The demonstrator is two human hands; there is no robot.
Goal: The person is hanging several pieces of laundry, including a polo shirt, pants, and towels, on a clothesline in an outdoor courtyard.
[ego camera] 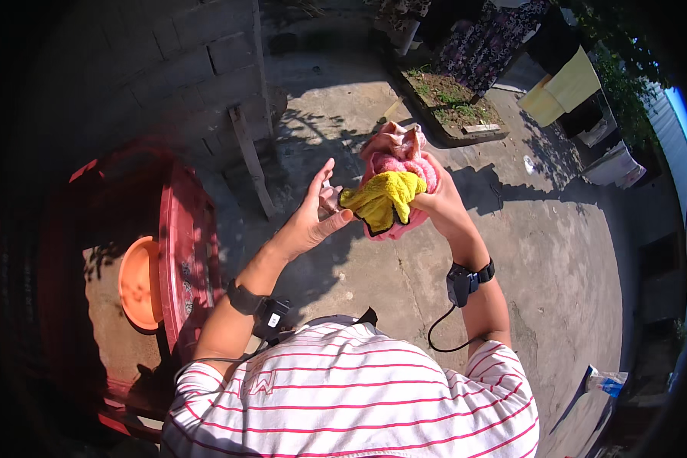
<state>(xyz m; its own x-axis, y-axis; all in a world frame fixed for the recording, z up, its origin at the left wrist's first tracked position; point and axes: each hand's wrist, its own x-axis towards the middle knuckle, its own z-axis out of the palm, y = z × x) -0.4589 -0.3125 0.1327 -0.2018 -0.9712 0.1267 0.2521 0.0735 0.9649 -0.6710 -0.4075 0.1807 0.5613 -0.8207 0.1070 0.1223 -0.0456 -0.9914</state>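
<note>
My right hand [443,197] grips a bundle of cloths in front of me. A yellow cloth with dark edging [383,197] lies on the side of the bundle facing me, over a pink towel [398,164]. A paler pink, crumpled cloth [392,139] sticks out beyond them. My left hand [315,217] is at the left of the bundle, its thumb and fingers spread. A small pale pinkish piece [330,199] shows by its fingers; whether that hand touches or holds it, I cannot tell.
At my left stands a red frame [174,246] with an orange basin [140,283] within it. A wooden plank [252,163] leans near the block wall [189,51]. Ahead are a raised soil bed [449,103] and hanging laundry [567,86]. Concrete ground [544,269] extends to my right.
</note>
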